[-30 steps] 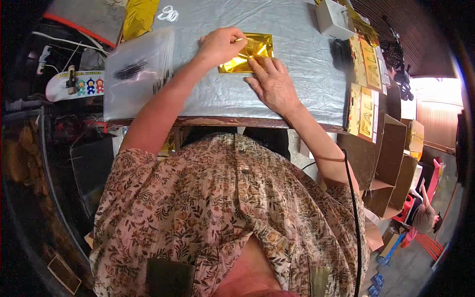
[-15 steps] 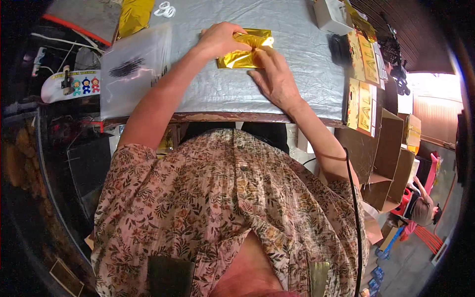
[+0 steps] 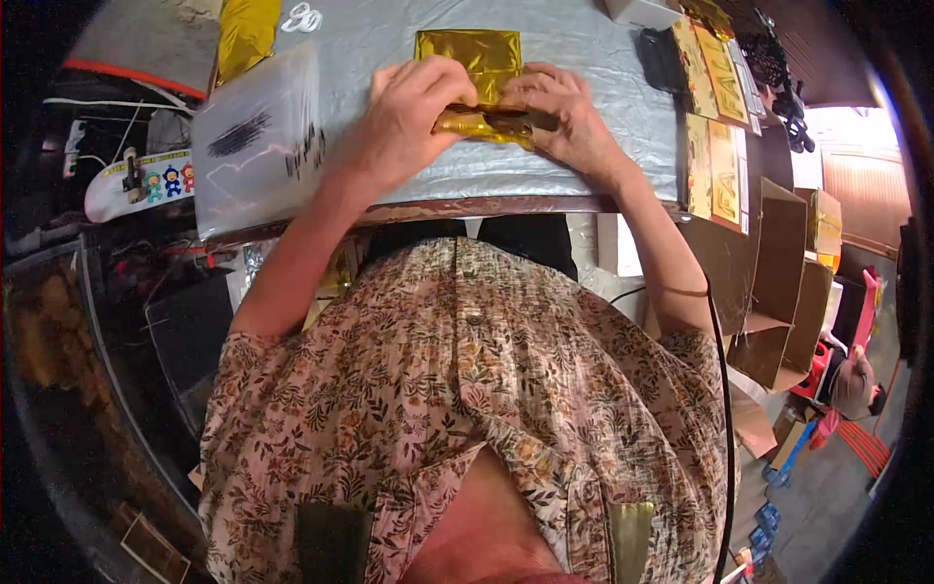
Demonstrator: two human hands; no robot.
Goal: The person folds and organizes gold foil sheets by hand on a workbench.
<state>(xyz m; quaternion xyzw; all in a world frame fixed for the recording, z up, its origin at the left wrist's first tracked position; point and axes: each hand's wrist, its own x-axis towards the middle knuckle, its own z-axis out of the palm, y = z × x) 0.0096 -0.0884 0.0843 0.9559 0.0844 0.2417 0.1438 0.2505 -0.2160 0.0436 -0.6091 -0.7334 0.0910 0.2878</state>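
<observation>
A shiny gold foil piece [image 3: 472, 60] lies on the silver-grey covered table, its far part flat and creased. The near edge is bent up into a rounded fold between my hands. My left hand [image 3: 413, 112] grips the left end of this fold, thumb toward me and fingers curled over the far side. At the right end, my right hand [image 3: 574, 122] pinches the foil between thumb and bent fingers. My fingers partly cover the fold, so whether anything lies inside it is hidden.
Clear plastic bags [image 3: 258, 141] lie at the table's left, below gold foil [image 3: 248, 34] and white rings [image 3: 302, 18]. On the right are a black object [image 3: 660, 60], yellow printed cards [image 3: 722, 180] and a white box [image 3: 642, 10]. Cardboard boxes [image 3: 783, 263] and another person [image 3: 856, 380] are beyond.
Both hands have come nearer to me and now grip the foil's near edge. Earlier they pressed on a smaller, folded-looking foil; now its far part lies spread out behind them.
</observation>
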